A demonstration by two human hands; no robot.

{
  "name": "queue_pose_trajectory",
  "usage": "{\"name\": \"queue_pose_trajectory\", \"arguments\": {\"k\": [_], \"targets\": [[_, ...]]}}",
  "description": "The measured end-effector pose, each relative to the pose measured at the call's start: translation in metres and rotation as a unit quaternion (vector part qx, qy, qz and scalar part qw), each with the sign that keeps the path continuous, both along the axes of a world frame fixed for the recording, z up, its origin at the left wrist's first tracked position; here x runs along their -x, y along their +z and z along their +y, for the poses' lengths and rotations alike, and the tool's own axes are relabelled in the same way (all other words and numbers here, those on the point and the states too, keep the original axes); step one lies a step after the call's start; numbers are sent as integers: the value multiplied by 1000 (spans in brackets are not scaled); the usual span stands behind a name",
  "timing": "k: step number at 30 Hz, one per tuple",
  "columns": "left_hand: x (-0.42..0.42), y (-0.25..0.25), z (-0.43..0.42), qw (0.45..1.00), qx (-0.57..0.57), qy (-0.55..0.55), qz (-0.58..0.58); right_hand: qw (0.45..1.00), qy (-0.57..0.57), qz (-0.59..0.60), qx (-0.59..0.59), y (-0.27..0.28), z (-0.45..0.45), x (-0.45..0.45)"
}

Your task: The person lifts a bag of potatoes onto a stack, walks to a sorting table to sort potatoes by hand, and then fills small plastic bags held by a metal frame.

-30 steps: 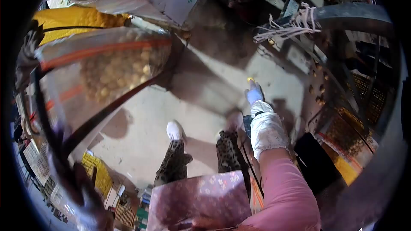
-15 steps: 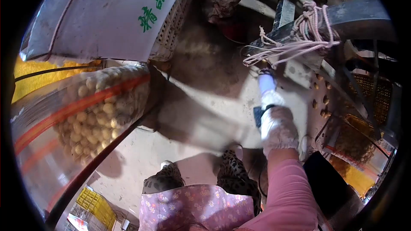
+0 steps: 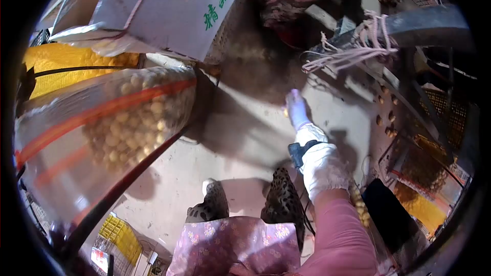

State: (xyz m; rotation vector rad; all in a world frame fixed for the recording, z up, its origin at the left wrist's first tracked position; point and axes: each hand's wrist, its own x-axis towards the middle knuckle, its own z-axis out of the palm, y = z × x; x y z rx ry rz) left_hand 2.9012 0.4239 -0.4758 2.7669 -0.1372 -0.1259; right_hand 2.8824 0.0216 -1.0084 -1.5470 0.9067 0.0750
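My right hand (image 3: 296, 110), in a lavender glove below a white cuff with a black strap (image 3: 302, 152), is out over the concrete floor in front of me. Its fingers look closed. At its left edge shows a bit of a small yellowish round thing (image 3: 285, 113), which looks like a potato mostly hidden by the hand. To the left stands a clear plastic bag with red stripes (image 3: 153, 89), partly filled with small round potatoes (image 3: 128, 135). My left hand is out of view.
A bundle of pale rope (image 3: 376, 41) hangs on a dark metal beam (image 3: 429, 25) at upper right. Several small potatoes (image 3: 391, 116) lie on the floor. A white sheet with green characters (image 3: 169, 10) is at upper left, a yellow crate (image 3: 121, 235) at lower left.
My right hand has come back from beside the rope, moving left and nearer to me. The view has shifted, so the bag and the sheet appear further right.
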Motion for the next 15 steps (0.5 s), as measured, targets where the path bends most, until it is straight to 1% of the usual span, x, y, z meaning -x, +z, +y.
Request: {"name": "queue_pose_trajectory", "arguments": {"k": [1,2,3,4,5,6,7,8,9,11,13,15], "targets": [[8,7,2,1000,18,2,-10,986,-12,-52,-158,1,16,5],[13,12,1,999,41,5,-12,971,-44,-21,-234,64,39,-1],[12,15,-3,998,67,14,-6,950,-19,-15,-311,101,52,-1],[14,20,-12,991,122,49,14,927,-10,-71,-369,144,69,6],[13,18,-24,980,177,84,30,870,-40,-72,-485,188,79,11],[12,19,-19,972,220,65,55,861,-56,-73,-500,232,91,17],[11,19,-12,961,263,45,78,833,-65,-89,-542,264,102,27],[7,17,-7,961,266,19,74,798,-43,-140,-584,299,112,37],[4,15,-6,961,269,-8,70,785,-33,-155,-599,335,120,46],[-6,24,-12,970,227,-61,61,764,-52,-164,-622,402,136,62],[-11,19,-6,981,134,-138,-11,760,-33,-196,-619,471,146,74],[-15,24,-10,982,147,-121,-3,755,-10,-230,-614,538,152,80]]}}
